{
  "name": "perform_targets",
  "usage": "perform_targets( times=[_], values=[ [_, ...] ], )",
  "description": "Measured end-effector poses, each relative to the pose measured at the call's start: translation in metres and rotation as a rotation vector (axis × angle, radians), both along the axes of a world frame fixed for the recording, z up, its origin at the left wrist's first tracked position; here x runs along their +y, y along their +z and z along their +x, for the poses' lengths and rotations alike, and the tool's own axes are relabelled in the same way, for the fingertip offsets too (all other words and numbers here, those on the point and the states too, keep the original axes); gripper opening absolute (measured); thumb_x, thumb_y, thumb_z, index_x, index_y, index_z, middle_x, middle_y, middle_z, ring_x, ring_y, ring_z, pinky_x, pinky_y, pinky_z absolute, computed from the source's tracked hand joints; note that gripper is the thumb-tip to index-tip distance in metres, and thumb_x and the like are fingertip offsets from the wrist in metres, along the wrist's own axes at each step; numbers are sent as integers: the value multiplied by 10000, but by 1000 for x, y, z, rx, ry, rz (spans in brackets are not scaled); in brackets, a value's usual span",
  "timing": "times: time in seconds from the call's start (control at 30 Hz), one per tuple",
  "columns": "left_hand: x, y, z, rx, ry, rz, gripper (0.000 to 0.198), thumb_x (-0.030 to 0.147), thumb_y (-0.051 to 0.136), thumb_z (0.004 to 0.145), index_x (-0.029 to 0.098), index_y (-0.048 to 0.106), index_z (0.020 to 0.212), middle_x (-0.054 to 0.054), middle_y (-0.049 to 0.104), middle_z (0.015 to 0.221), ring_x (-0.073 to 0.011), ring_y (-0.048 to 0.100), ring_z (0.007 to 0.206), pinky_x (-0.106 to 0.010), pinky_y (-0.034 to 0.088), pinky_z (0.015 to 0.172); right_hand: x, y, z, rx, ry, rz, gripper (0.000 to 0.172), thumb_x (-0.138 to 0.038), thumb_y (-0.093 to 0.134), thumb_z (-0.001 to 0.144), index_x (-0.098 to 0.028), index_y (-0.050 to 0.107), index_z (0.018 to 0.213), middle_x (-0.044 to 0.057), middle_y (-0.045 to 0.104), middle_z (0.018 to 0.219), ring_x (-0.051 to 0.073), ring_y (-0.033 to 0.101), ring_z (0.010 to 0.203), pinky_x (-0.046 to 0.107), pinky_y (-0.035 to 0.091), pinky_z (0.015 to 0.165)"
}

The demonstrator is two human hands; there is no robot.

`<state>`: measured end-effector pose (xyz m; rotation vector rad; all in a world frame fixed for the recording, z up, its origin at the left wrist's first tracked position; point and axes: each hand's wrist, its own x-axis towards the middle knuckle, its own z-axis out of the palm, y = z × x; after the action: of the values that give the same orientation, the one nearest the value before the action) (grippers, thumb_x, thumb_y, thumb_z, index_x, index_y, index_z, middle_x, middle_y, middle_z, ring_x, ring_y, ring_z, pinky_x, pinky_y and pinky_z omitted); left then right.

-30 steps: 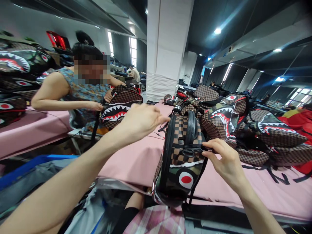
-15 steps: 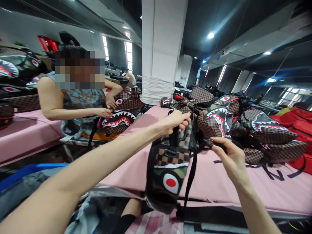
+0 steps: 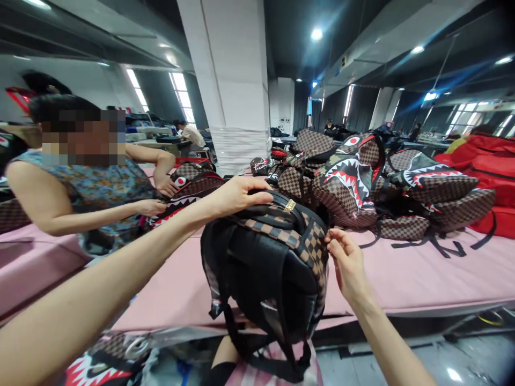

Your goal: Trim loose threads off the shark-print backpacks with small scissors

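A black and brown checkered backpack [image 3: 265, 268] is at the front edge of the pink table, its black padded back and dangling straps facing me. My left hand [image 3: 247, 197] is closed on its top edge, near the carry handle. A gold-coloured zipper part [image 3: 289, 206] shows on the checkered top. At the right side of the backpack, the thumb and fingers of my right hand [image 3: 345, 260] are pinched together on a small dark thing too small to name.
A pile of shark-mouth checkered bags [image 3: 350, 185] lies along the far side of the pink table [image 3: 402, 273]. Red bags [image 3: 488, 185] stand at the right. Across the table on the left, a co-worker [image 3: 92, 187] handles another shark-mouth bag [image 3: 189, 195]. A white pillar [image 3: 237, 91] rises behind.
The backpack has turned, so its black back faces me instead of the side with the red eye. My right hand has come in against the bag's side. The view has swung right.
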<state>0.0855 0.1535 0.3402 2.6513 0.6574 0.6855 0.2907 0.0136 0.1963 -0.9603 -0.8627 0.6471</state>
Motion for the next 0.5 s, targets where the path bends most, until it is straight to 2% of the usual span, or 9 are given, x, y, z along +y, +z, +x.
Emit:
perform_targets(
  times=[0.13,0.23,0.3,0.4,0.5],
  values=[
    [-28,0,-1,-90,42,358,328,357,446,848,195,623,1071,-76,616,1093,-202,518,1041,-344,357,937,-3,-2,-3,38,43,16,244,-326,670,736,-212,606,943,17,609,912,131,567,826,247,468,734],
    [-49,1,10,-22,-91,574,226,333,491,855,271,664,986,-42,653,1023,-219,470,1118,-418,234,1007,-6,-1,-2,58,97,37,210,-300,670,742,-225,617,931,3,616,894,122,564,824,228,462,728],
    [-58,1,23,93,-213,607,170,320,525,848,308,678,921,-6,674,961,-215,457,1134,-447,158,1025,-7,-1,-1,63,122,54,201,-289,672,743,-229,620,927,-1,621,893,121,565,826,223,460,731],
    [-63,2,41,247,-307,567,132,283,566,824,319,685,868,20,681,921,-202,466,1117,-469,83,1033,-10,-1,-1,54,139,60,189,-293,667,747,-227,621,919,-2,622,892,120,565,815,219,458,713],
    [-66,7,51,393,-416,480,101,307,619,785,326,691,853,22,680,901,-190,498,1065,-435,109,1024,-12,0,0,31,138,64,194,-313,659,751,-222,616,917,3,619,887,130,567,807,233,462,706]
  ],
)
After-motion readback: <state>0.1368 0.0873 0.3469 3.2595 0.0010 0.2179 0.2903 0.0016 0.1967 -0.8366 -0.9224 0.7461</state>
